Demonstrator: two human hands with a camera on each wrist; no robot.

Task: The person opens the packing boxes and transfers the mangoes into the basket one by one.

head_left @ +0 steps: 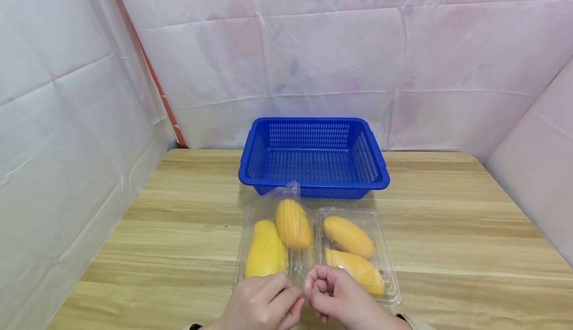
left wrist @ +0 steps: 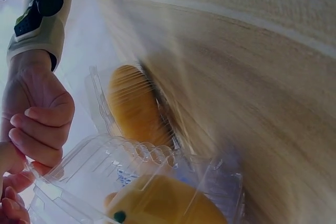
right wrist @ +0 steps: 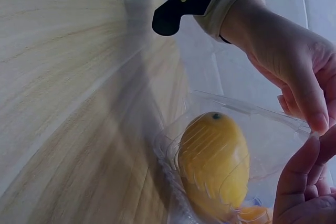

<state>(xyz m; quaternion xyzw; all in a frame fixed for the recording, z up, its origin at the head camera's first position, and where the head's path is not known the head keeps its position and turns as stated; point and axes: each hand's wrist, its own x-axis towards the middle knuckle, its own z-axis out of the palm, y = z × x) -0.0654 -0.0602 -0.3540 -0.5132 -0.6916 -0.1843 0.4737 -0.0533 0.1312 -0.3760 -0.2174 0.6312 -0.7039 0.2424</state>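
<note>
My left hand (head_left: 264, 302) and right hand (head_left: 344, 297) come together at the near edge of a clear plastic clamshell box (head_left: 296, 265). Thumb and curled fingers of each hand pinch its thin edge, the fingertips nearly meeting in the right wrist view. Inside this box lie a larger yellow mango (head_left: 264, 253) and a more orange mango (head_left: 293, 225), seen through the plastic. Right of it, a second clear box (head_left: 390, 260) holds two orange-yellow mangoes (head_left: 349, 235), the nearer one partly hidden by my right hand. In the left wrist view a mango (left wrist: 163, 203) shows a green spot.
A blue slotted plastic basket (head_left: 380, 176) stands behind the boxes, with nothing inside; the left box's far end overlaps its front rim in the head view. All this sits on a wood-grain table (head_left: 447, 230), with pale patterned cloth (head_left: 331, 56) hanging around its back and sides.
</note>
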